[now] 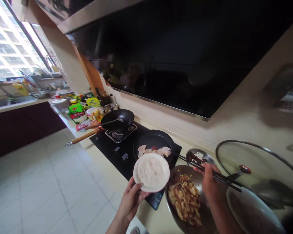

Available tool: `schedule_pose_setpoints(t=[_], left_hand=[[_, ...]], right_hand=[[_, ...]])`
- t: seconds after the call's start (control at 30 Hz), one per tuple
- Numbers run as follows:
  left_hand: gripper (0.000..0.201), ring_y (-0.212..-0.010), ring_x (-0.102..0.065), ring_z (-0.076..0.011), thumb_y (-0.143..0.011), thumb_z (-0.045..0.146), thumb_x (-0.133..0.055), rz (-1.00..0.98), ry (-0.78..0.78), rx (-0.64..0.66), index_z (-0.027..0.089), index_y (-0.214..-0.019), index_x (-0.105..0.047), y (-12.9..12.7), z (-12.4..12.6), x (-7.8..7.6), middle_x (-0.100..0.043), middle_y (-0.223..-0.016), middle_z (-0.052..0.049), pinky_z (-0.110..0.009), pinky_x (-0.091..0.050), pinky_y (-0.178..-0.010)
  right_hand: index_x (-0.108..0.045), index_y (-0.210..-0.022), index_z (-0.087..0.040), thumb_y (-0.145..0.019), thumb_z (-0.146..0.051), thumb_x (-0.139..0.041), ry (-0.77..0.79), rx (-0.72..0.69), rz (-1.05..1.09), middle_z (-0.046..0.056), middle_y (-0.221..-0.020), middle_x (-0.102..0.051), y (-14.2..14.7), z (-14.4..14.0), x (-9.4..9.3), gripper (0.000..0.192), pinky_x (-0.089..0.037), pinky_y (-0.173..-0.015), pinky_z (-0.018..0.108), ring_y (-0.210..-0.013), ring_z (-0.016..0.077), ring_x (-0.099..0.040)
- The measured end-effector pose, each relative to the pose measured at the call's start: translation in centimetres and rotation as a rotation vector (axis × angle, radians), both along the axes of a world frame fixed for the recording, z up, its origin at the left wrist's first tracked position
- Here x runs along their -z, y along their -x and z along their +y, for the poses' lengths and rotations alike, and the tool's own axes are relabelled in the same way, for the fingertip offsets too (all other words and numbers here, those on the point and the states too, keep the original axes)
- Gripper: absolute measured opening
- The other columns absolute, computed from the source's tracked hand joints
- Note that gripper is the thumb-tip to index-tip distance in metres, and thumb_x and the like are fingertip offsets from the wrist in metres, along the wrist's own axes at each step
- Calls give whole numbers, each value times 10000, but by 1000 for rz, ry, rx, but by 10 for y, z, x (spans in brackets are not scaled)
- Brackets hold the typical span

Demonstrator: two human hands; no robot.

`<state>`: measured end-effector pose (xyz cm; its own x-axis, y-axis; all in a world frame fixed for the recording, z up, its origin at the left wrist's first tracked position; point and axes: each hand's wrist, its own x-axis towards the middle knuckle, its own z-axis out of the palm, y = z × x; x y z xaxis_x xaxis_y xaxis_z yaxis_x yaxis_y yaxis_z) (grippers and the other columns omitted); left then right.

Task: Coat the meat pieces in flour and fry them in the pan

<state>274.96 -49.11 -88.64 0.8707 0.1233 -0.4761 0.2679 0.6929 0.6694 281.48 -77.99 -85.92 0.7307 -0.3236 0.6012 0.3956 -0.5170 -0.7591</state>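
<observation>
My left hand [134,196] grips a small white plate [165,174] by its near rim. White powder, perhaps flour or starch, lies on it. The plate is held over the near side of a black frying pan [152,138] and hides part of it. Several pale pieces of food [164,151] lie in the pan. In my right hand [208,178] is a pair of black chopsticks [218,177], their tips pointing left toward the pan's right rim. Below that hand stands a metal bowl [169,208] holding browned, sauced pieces of food [185,200].
A black wok [117,117] with a wooden handle sits on the far burner of the stove [109,152]. Behind the metal bowl is a smaller steel bowl [211,159]. A glass lid [222,154] leans at right. Seasoning packets [76,112] crowd the far counter; the range hood [161,65] hangs overhead.
</observation>
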Motion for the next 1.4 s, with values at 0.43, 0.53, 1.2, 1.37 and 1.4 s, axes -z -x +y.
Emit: schedule_pose_setpoints(t=[0.43,0.53,1.2,1.37,1.4], left_hand=[[617,-778,-726,-194,-707,10,-623,167,-71,-270,241,-1276,-553,25,63,-4,-712,-1120,-69,-275,-624,-638],[592,-796,-726,-191,-713,5,-627,148,-80,-279,244,-1251,-574,26,67,1,-710,-1130,-63,-274,-623,-664],[540,-755,-714,-178,-663,11,-662,129,-55,-243,227,-1157,-623,28,58,-1,-725,-1032,-45,-276,-625,-632],[501,-707,-713,-170,-671,28,-661,75,-96,-203,234,-1127,-644,29,58,3,-739,-958,-21,-274,-629,-620],[492,-702,-714,-168,-672,28,-660,68,-103,-195,233,-1119,-646,29,57,4,-740,-959,-20,-275,-630,-623]], right_hand=[[-567,-802,-228,-926,-509,-458,-58,28,223,46,-694,-724,-44,8,58,325,-591,-531,333,-517,216,-696],[-568,-781,-225,-932,-502,-447,9,13,214,39,-660,-705,-44,12,57,337,-584,-540,320,-540,217,-703],[-596,-690,-221,-963,-445,-428,487,-143,21,22,-648,-651,-49,33,9,391,-489,-637,289,-626,171,-616],[-614,-799,-223,-962,-413,-452,429,-92,79,12,-727,-681,-29,16,1,298,-522,-681,286,-692,168,-658],[-615,-817,-224,-961,-401,-458,405,-75,82,12,-741,-683,-20,9,-1,277,-527,-688,286,-700,166,-663]])
